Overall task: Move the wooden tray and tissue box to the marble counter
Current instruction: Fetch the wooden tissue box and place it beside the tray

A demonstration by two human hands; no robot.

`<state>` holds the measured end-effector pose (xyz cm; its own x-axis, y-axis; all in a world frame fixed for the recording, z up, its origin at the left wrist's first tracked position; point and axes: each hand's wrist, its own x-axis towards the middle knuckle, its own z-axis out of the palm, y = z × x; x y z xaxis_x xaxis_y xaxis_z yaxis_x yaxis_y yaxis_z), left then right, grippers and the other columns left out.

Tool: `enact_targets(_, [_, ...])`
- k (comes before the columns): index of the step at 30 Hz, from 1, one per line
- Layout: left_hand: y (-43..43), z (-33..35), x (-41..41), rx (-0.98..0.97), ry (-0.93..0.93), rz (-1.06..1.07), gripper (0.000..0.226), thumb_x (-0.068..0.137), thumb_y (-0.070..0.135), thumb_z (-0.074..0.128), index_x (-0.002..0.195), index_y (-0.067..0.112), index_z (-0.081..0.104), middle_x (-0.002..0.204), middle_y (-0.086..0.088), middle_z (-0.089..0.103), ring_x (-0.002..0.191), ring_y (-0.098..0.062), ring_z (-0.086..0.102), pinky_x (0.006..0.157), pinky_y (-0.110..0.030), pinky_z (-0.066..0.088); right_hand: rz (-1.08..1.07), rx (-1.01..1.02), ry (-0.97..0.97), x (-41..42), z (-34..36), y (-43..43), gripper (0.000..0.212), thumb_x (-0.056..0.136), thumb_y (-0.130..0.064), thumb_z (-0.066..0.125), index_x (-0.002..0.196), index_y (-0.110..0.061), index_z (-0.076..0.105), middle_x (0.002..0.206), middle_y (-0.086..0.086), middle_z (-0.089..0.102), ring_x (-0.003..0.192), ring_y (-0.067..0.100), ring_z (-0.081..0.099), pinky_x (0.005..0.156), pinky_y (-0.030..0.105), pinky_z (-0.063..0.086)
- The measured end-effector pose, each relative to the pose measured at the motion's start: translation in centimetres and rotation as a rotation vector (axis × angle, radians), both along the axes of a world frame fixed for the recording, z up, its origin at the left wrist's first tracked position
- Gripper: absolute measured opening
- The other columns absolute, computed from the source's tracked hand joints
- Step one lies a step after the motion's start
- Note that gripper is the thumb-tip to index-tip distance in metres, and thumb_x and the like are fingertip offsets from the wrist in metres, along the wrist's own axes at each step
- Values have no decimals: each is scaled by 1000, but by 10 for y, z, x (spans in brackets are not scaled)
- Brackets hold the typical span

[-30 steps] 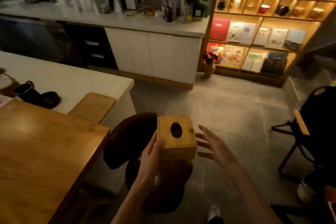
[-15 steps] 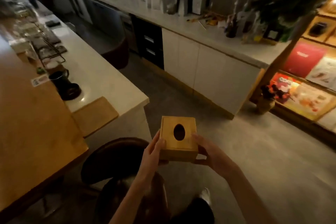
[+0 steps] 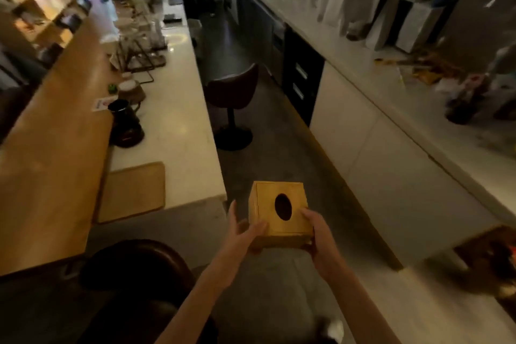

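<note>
Square light-wood tissue box with dark oval opening on top held in mid-air over grey floor, just off corner of white marble counter. Left hand grips box's left near corner, thumb on top face. Right hand clasps right side, fingers on top edge. Flat rounded-corner wooden tray lies on counter's near end, left of box, apart from both hands.

Wooden tray on marble counter
</note>
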<state>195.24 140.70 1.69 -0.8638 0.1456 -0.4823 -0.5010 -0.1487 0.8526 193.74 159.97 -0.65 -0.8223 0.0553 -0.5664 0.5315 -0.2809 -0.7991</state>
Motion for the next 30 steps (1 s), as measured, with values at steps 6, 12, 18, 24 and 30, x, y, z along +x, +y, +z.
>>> enact_targets(6, [38, -6, -76, 72, -49, 299, 82, 85, 32, 73, 147, 44, 21, 140, -10, 49, 116, -33, 62, 97, -56, 53, 426, -29, 4, -132, -1, 39, 76, 72, -56, 74, 137, -26, 49, 132, 12, 59, 114, 31, 62, 80, 42, 59])
enact_targets(12, [42, 0, -133, -135, 63, 850, 42, 89, 50, 59, 120, 23, 55, 120, -11, 60, 111, -35, 61, 95, -62, 52, 1100, -153, -57, -254, 13, 30, 71, 96, -27, 67, 145, -52, 21, 139, 11, 58, 117, 34, 67, 99, 59, 52])
enact_targets(18, [-34, -6, -155, -186, 23, 1101, 51, 81, 58, 63, 106, 13, 70, 103, -13, 67, 102, -37, 64, 94, -52, 51, 1449, 17, 25, -353, 6, -54, 96, 67, -88, 58, 134, -20, 57, 133, 10, 65, 120, 26, 65, 98, 47, 52])
enact_targets(24, [-115, -18, -201, -227, -42, 701, 38, 83, 61, 62, 97, 27, 70, 102, -4, 65, 97, -27, 61, 99, -51, 46, 1805, 145, 234, -421, 26, -186, 70, 87, -74, 46, 146, -36, 43, 143, -2, 53, 120, 12, 59, 93, 30, 52])
enact_targets(30, [-166, -11, -267, -116, -82, 496, 37, 94, 48, 58, 115, 19, 67, 111, -1, 66, 101, -16, 63, 93, -34, 48, 2541, 170, 109, -455, 44, -273, 45, 106, -35, 45, 146, -32, 25, 139, -13, 47, 118, -4, 57, 101, 19, 48])
